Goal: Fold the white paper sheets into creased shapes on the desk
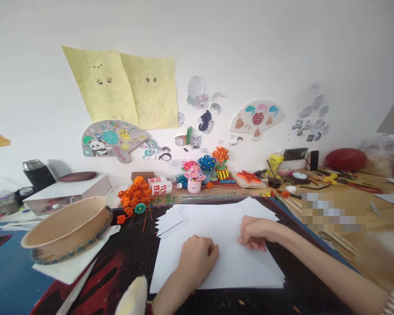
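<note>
A spread stack of white paper sheets (213,275) lies on the dark mat, its edges fanned unevenly. My left hand (198,258) rests on the lower middle of the paper, curled into a loose fist, with the inside of its fingers hidden. To its right, my right hand (254,232) is bent over the right part of the sheets. Its fingers are curled in and the thumb side is turned down to the paper. Whatever either hand may hold is hidden or too small to make out.
On the left stand a beige bowl (65,223) and a white box (68,192); scissors (77,286) lie at the lower left. Orange craft flowers (134,194) and small flower pots (194,186) line the back. Wooden sticks (338,243) and tools (331,178) lie at the right.
</note>
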Demonstrator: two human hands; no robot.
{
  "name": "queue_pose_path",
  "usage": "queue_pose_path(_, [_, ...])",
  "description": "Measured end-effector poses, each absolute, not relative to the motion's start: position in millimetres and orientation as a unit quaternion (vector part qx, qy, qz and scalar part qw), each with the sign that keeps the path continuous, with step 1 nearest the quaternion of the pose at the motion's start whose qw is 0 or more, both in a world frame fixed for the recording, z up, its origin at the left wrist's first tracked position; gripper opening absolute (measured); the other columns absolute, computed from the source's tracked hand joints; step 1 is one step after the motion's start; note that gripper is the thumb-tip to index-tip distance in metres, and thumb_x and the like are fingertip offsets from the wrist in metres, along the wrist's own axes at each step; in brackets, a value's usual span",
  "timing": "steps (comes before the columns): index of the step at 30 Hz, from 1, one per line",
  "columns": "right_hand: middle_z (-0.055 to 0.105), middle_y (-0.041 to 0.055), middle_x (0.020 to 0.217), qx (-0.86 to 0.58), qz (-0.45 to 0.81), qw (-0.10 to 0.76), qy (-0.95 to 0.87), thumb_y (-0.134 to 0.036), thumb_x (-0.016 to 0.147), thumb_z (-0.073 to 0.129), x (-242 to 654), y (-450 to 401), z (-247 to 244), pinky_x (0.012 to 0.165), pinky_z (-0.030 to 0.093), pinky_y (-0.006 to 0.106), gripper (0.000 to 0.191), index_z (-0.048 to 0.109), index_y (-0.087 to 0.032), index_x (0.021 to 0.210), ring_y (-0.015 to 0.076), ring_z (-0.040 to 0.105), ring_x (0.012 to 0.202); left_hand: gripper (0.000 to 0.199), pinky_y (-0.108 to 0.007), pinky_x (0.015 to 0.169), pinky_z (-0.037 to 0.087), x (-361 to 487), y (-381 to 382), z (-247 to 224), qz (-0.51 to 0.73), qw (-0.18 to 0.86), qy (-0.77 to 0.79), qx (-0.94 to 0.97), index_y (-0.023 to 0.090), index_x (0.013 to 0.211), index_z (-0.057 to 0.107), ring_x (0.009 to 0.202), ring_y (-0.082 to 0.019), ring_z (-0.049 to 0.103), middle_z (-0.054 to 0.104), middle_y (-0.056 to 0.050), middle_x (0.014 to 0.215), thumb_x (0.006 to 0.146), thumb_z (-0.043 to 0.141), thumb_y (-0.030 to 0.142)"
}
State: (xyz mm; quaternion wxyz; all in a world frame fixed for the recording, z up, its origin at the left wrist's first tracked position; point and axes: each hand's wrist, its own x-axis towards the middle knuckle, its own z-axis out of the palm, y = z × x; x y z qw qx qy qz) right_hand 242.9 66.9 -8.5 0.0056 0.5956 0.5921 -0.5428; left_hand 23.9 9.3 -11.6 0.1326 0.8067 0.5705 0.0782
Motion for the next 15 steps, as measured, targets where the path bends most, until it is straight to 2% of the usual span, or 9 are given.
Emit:
queue_pose_path(4, [0.046, -0.0028, 0.028, 0.596, -0.539, -0.025, 0.595, -0.021, 0.069, 0.058, 251.8, 58.5, -12.2, 0.026, 0.024, 0.015, 0.030, 0.057, -0.015, 0.039, 0.0070, 0.043, 0.023, 0.031, -0.029, 0.058, 0.031, 25.5, 7.5, -6.9, 0.069, 0.144, 0.578, 0.800, 0.019, 0.069, 0.069, 0.074, -0.022, 0.065, 0.071, -0.007, 0.071, 0.086, 0.045, 0.027])
queue_pose_path(8, [0.052, -0.0036, 0.035, 0.585, -0.530, -0.076, 0.609, -0.030, 0.080, 0.054, 252.8, 50.4, -16.8, 0.031, 0.029, 0.013, 0.035, 0.059, -0.015, 0.048, 0.0049, 0.045, 0.028, 0.029, -0.031, 0.064, 0.039, 31.5, 8.0, 2.4, 0.050, 0.160, 0.597, 0.784, 0.016, 0.071, 0.070, 0.081, -0.025, 0.065, 0.071, -0.011, 0.073, 0.084, 0.045, 0.024])
queue_pose_path(11, [0.051, -0.0026, 0.033, 0.581, -0.515, -0.089, 0.625, -0.039, 0.082, 0.056, 248.2, 48.7, -20.9, 0.029, 0.028, 0.015, 0.044, 0.055, -0.016, 0.044, 0.0056, 0.043, 0.026, 0.032, -0.030, 0.062, 0.043, 39.3, 17.5, 12.7, 0.014, 0.200, 0.597, 0.777, 0.015, 0.063, 0.069, 0.065, -0.021, 0.064, 0.067, -0.009, 0.060, 0.083, 0.045, 0.022])
queue_pose_path(13, [0.049, -0.0024, 0.032, 0.581, -0.504, -0.090, 0.632, -0.038, 0.078, 0.060, 244.9, 49.1, -22.8, 0.027, 0.027, 0.017, 0.045, 0.052, -0.017, 0.040, 0.0064, 0.041, 0.024, 0.033, -0.028, 0.057, 0.043, 44.8, 29.0, 19.8, -0.018, 0.241, 0.586, 0.774, 0.015, 0.052, 0.065, 0.048, -0.016, 0.057, 0.063, -0.005, 0.050, 0.080, 0.049, 0.023])
queue_pose_path(15, [0.049, -0.0026, 0.030, 0.583, -0.494, -0.092, 0.638, -0.034, 0.076, 0.063, 243.1, 49.7, -23.8, 0.026, 0.027, 0.017, 0.043, 0.050, -0.017, 0.038, 0.0068, 0.040, 0.023, 0.032, -0.027, 0.052, 0.042, 49.5, 42.4, 25.5, -0.043, 0.281, 0.572, 0.769, 0.016, 0.044, 0.060, 0.040, -0.013, 0.049, 0.059, -0.002, 0.045, 0.075, 0.056, 0.024])
